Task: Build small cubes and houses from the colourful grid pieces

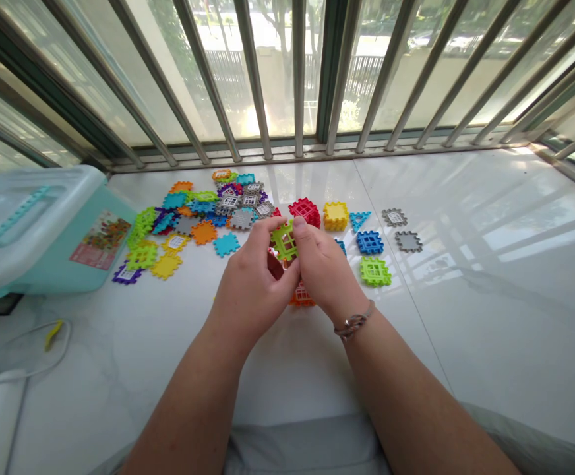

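- Centrally, the left hand (248,284) and right hand (324,264) meet around a lime-green window piece (283,239).
- Fingers of both hands are drawn in narrow, pinching that piece by its notched edges; it is held above the floor (505,297).
- Just below the hands, towards 6 o'clock, an orange piece (303,295) shows partly; hands cover the rest, so its full outline is hard to judge.
- At 12 to 1 o'clock, close beyond the knuckles, sit a red stack (304,210) and a yellow stack (335,215).
- Round 2 o'clock lie a blue triangle (359,220), a blue stack (369,242) and two grey pieces (409,241); a green stack (375,271) is at 3.
- From 10 to 11 o'clock a loose, overlapping pile (241,201) spreads out, its left end near the teal bin (55,264) at 9 to 10.
- Metal bars (298,79) edge the far side at 12 o'clock.
- Broad pale tile gives room for moving from 3 to 4 o'clock, past a thin seam.
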The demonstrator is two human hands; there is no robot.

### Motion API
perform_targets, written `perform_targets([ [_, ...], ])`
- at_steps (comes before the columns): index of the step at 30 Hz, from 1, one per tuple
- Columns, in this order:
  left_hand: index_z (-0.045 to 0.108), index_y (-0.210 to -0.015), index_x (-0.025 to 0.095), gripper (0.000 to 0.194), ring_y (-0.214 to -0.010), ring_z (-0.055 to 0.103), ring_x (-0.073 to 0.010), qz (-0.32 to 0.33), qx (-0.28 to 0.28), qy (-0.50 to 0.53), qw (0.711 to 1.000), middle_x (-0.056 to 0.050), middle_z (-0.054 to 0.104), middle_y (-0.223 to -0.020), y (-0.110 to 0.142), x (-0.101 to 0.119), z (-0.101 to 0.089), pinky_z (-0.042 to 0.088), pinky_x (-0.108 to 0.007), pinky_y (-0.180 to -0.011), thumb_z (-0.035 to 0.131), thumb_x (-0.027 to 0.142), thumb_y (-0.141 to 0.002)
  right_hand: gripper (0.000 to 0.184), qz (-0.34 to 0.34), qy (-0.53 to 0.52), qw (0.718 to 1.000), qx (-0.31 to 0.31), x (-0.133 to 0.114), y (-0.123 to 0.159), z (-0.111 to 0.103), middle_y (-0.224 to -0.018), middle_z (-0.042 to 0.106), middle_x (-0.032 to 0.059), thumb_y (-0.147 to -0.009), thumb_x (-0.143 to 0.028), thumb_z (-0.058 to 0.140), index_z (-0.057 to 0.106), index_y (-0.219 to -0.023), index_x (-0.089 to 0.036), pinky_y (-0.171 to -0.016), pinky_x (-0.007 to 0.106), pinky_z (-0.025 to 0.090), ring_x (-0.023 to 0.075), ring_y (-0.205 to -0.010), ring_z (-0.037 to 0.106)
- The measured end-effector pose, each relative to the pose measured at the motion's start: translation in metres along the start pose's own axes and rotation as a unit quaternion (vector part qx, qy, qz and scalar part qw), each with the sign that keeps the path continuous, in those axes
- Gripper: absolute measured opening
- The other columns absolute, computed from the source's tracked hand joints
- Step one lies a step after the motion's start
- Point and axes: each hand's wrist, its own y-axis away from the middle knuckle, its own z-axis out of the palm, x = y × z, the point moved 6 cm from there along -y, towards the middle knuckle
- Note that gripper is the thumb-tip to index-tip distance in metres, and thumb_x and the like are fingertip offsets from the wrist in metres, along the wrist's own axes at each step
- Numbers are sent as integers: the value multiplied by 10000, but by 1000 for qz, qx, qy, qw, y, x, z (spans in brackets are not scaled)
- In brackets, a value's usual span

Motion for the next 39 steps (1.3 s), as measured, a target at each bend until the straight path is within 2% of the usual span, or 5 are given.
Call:
perform_targets([
  [6,638,-1410,240,446,-736,723,-167,-5,-20,-9,1000,-39,809,-1085,-1,0,2,554,-291,-664,724,270,-973,557,7,13,1000,-15,2,0,2,-857,695,24,-1124,-730,485,632,-881,-251,-688,317,424,201,-809,607],
  [15,633,-1411,259,485,-712,712,-140,12,16,10,1000,-22,803,-1092,0,2,-1,592,-269,-669,767,257,-945,514,-13,-14,1000,-13,-8,1,-1,-861,702,13,-1128,-693,505,667,-922,-251,-719,332,455,198,-817,622],
  [24,530,-1571,274,641,-864,738,-122,82,20,43,996,-102,673,-1529,4,9,-1,651,-253,-721,734,211,-967,498,-44,-15,998,30,-16,3,-9,-863,706,2,-1112,-702,567,664,-917,-255,-709,321,465,176,-788,626],
  [30,568,-1565,254,579,-814,724,-123,63,47,40,996,-75,746,-1316,4,10,-6,647,-246,-699,729,271,-1009,497,-25,-31,998,58,-14,4,-14,-900,701,16,-1112,-726,552,676,-965,-268,-688,324,489,175,-768,633],
  [39,673,-1470,248,443,-771,726,-121,51,73,44,995,-40,774,-1156,4,8,-11,654,-232,-706,724,323,-1037,705,2,-82,994,71,-16,8,-9,-806,644,37,-1054,-922,369,567,-855,-275,-591,334,487,192,-705,617],
])
